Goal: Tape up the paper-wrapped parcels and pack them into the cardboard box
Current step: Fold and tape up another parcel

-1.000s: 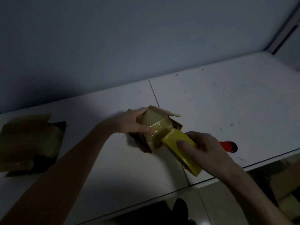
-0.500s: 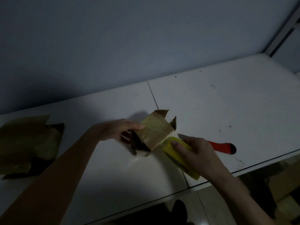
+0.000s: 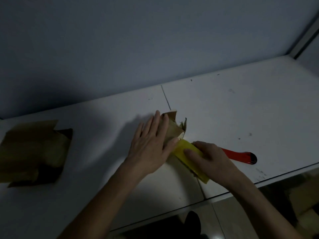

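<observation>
Near the middle of the white table, taping was under way on one small paper-wrapped parcel.

The left hand lay flat on the parcel with its fingers spread and extended, pressing rather than gripping, while the right hand was wrapped around the yellow tape roll, held against the parcel's near edge — the taping step, by the look of it. A red-handled cutter lay just behind that hand. Well apart to the left sat another brown parcel; no cardboard box showed in view. The next move likely called for drawing the tape tight across the folded paper and cutting it — then finding the box.
</observation>
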